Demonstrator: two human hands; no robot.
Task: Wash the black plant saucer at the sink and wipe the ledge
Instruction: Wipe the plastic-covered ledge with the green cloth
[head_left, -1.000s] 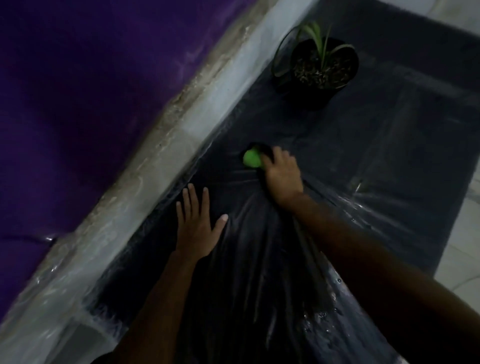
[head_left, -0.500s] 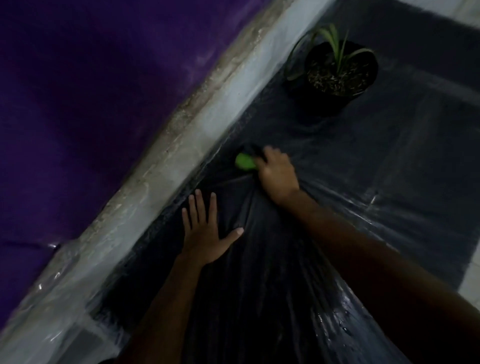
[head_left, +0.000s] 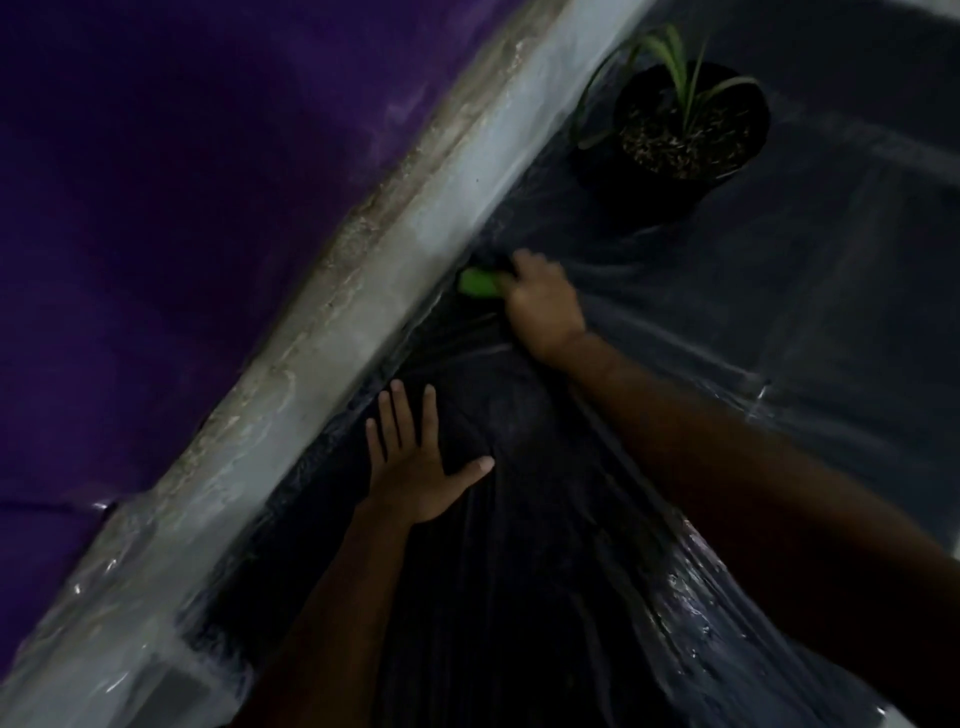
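The ledge (head_left: 831, 291) is a dark surface covered with wrinkled clear plastic sheeting. My right hand (head_left: 540, 306) grips a green sponge (head_left: 478, 283) and holds it against the ledge close to the grey wall strip. My left hand (head_left: 415, 467) lies flat on the plastic with its fingers spread, nearer to me. No black saucer is in view.
A black pot with a thin green plant (head_left: 685, 119) stands on the ledge beyond my right hand. A pale grey concrete strip (head_left: 363, 332) runs diagonally along the ledge's left side, with a purple wall (head_left: 182, 208) behind it. The light is dim.
My right hand has slid the green sponge left, toward the grey strip. My left hand stays flat on the plastic in about the same spot.
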